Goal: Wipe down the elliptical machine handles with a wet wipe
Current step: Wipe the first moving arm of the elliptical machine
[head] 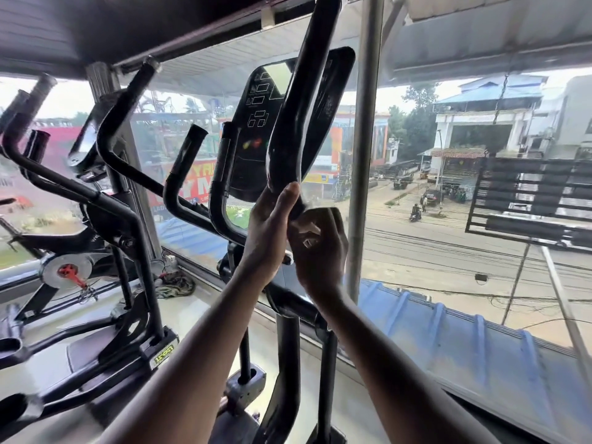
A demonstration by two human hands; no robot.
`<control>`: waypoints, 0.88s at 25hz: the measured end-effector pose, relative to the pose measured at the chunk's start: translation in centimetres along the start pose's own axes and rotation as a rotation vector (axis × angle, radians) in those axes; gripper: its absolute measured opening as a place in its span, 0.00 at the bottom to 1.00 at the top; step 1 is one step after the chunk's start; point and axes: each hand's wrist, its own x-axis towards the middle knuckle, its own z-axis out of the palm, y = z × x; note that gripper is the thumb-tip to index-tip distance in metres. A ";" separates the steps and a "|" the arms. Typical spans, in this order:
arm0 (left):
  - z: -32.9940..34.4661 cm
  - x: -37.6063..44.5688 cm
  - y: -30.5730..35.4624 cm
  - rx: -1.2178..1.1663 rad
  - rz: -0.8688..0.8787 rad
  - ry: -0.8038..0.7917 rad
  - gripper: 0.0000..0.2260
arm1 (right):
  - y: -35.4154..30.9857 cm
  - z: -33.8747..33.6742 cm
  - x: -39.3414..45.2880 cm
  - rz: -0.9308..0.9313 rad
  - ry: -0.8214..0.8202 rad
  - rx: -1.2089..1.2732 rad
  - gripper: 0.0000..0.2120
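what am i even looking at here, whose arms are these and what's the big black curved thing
This is one picture from a camera worn on a person's head, so the two bare arms reaching forward are the wearer's own. They stand in a gym beside a large window over a street.

The big black curved thing is an elliptical machine handle, rising in front of the machine's dark console. The left hand wraps its lower end, thumb on top. The right hand closes on the handle just below, with a bit of whitish material showing between its fingers, probably the wet wipe, though it is mostly hidden.

More exercise machines stand to the left.
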 end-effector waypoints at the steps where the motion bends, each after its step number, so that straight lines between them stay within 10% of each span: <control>1: 0.0 0.0 0.0 0.016 0.017 0.005 0.16 | 1.7 0.0 -0.3 0.059 -0.006 -0.030 0.11; 5: 0.1 0.3 -0.7 0.056 0.022 0.024 0.22 | 5.7 -0.1 -0.7 0.547 0.047 0.004 0.15; 13: 0.9 0.5 -1.8 0.040 0.003 0.112 0.28 | 4.3 0.0 -1.3 -0.156 0.009 -0.036 0.04; 18: 0.5 0.5 -2.4 0.105 0.035 0.071 0.27 | 8.4 -0.4 -1.6 0.294 0.035 -0.064 0.11; 22: 0.7 -0.2 -3.9 0.249 0.002 0.025 0.21 | 5.4 0.1 -1.0 0.121 0.040 -0.004 0.13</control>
